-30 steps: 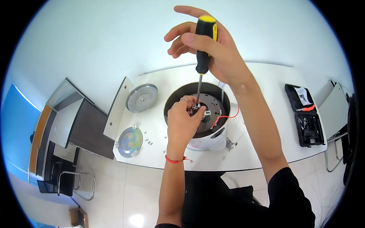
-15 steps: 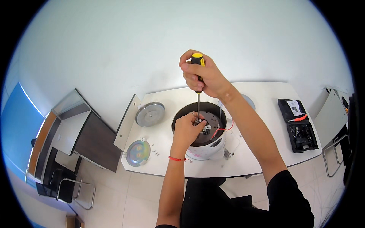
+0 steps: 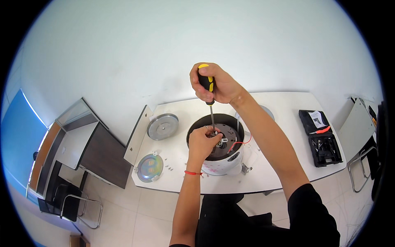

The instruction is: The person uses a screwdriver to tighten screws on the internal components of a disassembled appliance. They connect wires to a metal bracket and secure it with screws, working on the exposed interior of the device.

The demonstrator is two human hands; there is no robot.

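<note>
My right hand (image 3: pixel 214 83) is wrapped round the black and yellow handle of a screwdriver (image 3: pixel 206 79). Its shaft runs down, slightly tilted, into the open body of a rice cooker (image 3: pixel 218 166), white with a pink pattern. Inside, my left hand (image 3: pixel 201 142) has its fingers closed on a small metal fitting (image 3: pixel 222 142) at the middle of the dark inner base. The screwdriver tip meets the fitting beside my left fingertips, which partly hide the contact. A red wire (image 3: pixel 242 143) curves from the base toward the cooker's right rim.
Left of the cooker lie a round metal lid (image 3: pixel 163 126), a shiny heating plate (image 3: pixel 149 168) and several loose screws (image 3: pixel 169 167). A small metal part (image 3: pixel 245 169) rests near the cooker's right front. An open black tool case (image 3: pixel 325 150) holds bits, with a red-handled tool (image 3: pixel 323 130) across it.
My right hand has moved slightly down and left, and the screwdriver handle now leans more to the left. My left hand stays on the fitting.
</note>
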